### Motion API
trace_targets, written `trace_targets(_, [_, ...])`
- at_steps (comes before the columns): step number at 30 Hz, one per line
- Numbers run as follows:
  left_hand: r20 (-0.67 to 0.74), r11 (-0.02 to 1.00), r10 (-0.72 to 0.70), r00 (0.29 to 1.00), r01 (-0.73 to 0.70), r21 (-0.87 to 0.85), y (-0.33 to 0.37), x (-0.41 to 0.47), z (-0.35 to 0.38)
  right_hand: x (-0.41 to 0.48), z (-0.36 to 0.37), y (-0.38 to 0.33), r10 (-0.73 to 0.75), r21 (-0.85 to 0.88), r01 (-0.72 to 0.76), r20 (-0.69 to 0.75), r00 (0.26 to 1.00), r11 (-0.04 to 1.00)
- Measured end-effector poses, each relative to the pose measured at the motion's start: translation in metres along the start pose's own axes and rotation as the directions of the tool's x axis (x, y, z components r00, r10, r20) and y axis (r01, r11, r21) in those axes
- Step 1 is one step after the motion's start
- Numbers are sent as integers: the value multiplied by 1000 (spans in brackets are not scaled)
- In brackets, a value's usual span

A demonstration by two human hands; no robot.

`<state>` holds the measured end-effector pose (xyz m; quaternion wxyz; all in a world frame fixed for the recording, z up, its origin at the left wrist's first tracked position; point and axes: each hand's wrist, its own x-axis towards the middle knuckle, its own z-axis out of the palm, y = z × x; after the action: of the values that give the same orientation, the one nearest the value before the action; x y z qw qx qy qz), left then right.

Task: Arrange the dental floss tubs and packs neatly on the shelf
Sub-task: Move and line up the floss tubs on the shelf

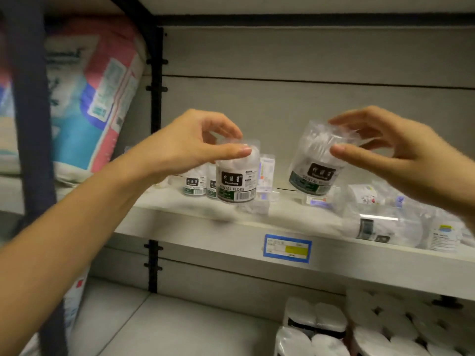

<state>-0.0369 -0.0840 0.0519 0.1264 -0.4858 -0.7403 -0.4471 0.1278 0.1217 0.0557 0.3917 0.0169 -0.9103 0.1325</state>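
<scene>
My left hand (195, 142) pinches the lid of a clear dental floss tub (236, 181) with a black and green label, held upright just above the white shelf (180, 209). In my right hand (393, 152), a second clear floss tub (316, 170) is gripped by its top and tilted, above the shelf's middle. Two more small floss tubs (195, 186) stand at the back left of the shelf. Another tub (383, 227) lies on its side at the right, among clear packs (444, 235).
A small clear box (267, 173) stands behind the left tub. A blue price tag (286, 249) sits on the shelf edge. Big soft pink and blue packs (90, 98) fill the left bay beyond a black upright (155, 98). White rolls (359, 327) fill the shelf below.
</scene>
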Motion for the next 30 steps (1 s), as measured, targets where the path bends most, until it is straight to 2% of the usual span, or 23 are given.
trace_targets(3, [-55, 994, -16, 998, 22, 107, -34, -3, -18, 15, 39, -14, 46, 71, -47, 19, 999, 996])
trace_targets(7, [-67, 982, -11, 998, 23, 186, -74, 10, -37, 51, 95, -30, 81, 16, -84, 140, 987, 996])
trace_targets(12, [23, 983, 17, 1000, -21, 184, -113, 25, -39, 82, 146, -39, 168, -87, -152, 220, 961, 985])
trace_targets(20, [166, 983, 52, 985, -80, 168, -142, 28, -32, 82, 155, -39, 252, -116, -227, 297, 921, 967])
trace_targets(22, [163, 962, 108, 981, -144, 232, -145, 25, -37, 78, 150, -39, 232, -149, -199, 255, 939, 969])
trace_targets(25, [92, 910, 256, 962, -272, 314, -152, 22, -48, 71, 142, -37, 139, -192, -118, 103, 985, 974])
trace_targets(30, [44, 881, 306, 951, -300, 366, -159, 22, -43, 66, 157, -33, 100, -256, -90, 25, 995, 962])
